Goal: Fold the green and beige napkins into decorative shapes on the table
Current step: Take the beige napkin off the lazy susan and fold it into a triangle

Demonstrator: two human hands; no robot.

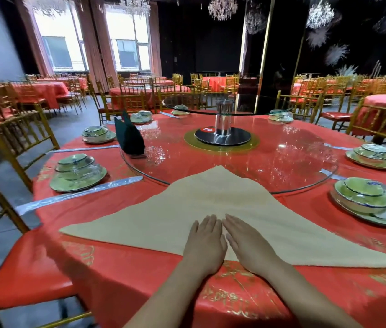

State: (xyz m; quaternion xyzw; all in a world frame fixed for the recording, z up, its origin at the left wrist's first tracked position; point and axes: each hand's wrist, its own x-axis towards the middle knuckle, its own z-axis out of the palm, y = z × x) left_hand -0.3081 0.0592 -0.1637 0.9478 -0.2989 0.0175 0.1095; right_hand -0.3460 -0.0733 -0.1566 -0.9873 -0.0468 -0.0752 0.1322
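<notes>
A beige napkin lies flat on the red table as a wide triangle, its apex over the rim of the glass turntable. My left hand and my right hand rest palm down, side by side, on the middle of its near long edge, fingers straight and together, holding nothing. A dark green napkin stands folded upright on the turntable at the left, far from both hands.
A glass turntable with a metal centre post fills the table's middle. Green plate-and-bowl settings stand at the left and at the right. Gold chairs ring the table, one with a red seat at near left.
</notes>
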